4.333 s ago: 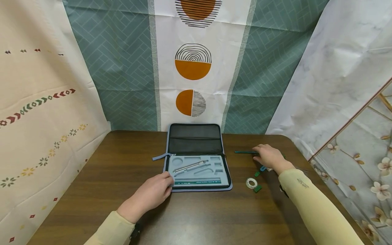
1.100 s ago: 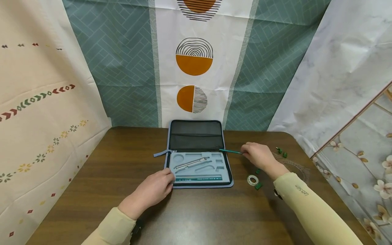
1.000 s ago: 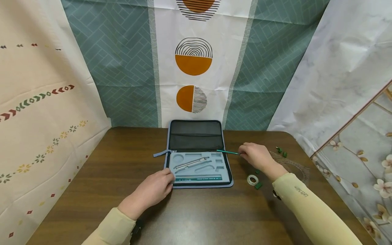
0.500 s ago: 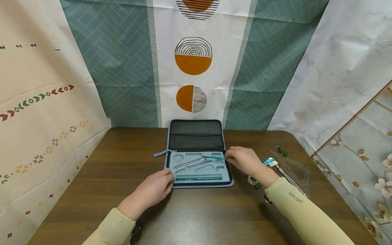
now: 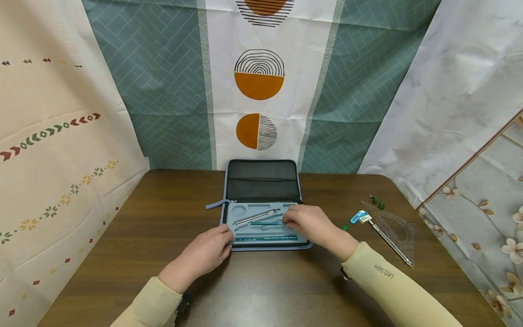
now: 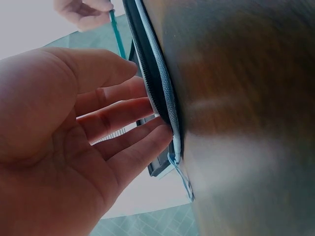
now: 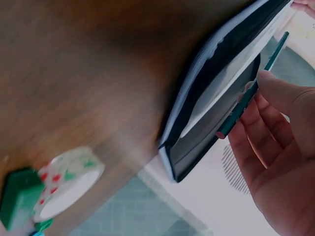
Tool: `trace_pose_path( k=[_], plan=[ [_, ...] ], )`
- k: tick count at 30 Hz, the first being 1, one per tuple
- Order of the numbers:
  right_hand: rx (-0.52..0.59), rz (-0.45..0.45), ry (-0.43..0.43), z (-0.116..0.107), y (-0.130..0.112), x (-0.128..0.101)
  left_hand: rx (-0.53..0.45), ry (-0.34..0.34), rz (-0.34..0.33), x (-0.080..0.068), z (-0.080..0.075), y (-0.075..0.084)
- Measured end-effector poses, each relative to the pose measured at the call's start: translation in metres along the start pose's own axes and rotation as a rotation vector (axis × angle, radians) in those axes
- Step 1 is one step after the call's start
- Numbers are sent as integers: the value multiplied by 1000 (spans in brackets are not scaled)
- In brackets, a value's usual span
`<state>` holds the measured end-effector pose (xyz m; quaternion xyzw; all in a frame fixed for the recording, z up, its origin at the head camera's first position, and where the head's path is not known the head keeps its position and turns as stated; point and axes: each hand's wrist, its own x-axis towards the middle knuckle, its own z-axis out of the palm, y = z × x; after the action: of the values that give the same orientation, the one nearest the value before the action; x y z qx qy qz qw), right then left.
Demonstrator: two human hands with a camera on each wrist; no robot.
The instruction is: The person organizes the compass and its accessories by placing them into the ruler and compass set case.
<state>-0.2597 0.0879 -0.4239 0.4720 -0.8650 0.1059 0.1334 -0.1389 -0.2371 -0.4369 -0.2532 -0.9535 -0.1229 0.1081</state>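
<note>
My right hand [image 5: 310, 223] pinches a green pencil [image 5: 262, 223] by its right part, close over the grey-blue tray [image 5: 245, 231] of an open zip case [image 5: 261, 188]. In the right wrist view the pencil [image 7: 239, 109] runs between thumb and fingers, its flat end toward the camera. A second green pencil [image 5: 265, 238] lies in the long front slot. Behind the held pencil a silver compass [image 5: 255, 218] lies aslant on the tray. My left hand [image 5: 204, 252] rests at the case's front left corner; its loose fingers touch the zipped edge [image 6: 165, 93] in the left wrist view.
Right of the case lie a clear set square [image 5: 410, 245], a slim silver tool [image 5: 386, 238] beside a blue piece [image 5: 358, 216], and small green pieces [image 5: 377, 203]. A tape roll [image 7: 74, 179] and a green block [image 7: 19, 196] show in the right wrist view. Curtains hang behind.
My right hand has taken the pencil from the table at the right and carried it left and nearer, over the tray. The left hand has stayed at the corner.
</note>
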Motion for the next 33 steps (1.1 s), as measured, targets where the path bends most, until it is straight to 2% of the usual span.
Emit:
trace_pose_path(
  k=[12,33],
  plan=[
    [20,-74,-2,10,-17,6,-2,-2,1,0,2,-1],
    [8,-97,-37,18,-31,15,14,29,28,-1,2,-2]
  ],
)
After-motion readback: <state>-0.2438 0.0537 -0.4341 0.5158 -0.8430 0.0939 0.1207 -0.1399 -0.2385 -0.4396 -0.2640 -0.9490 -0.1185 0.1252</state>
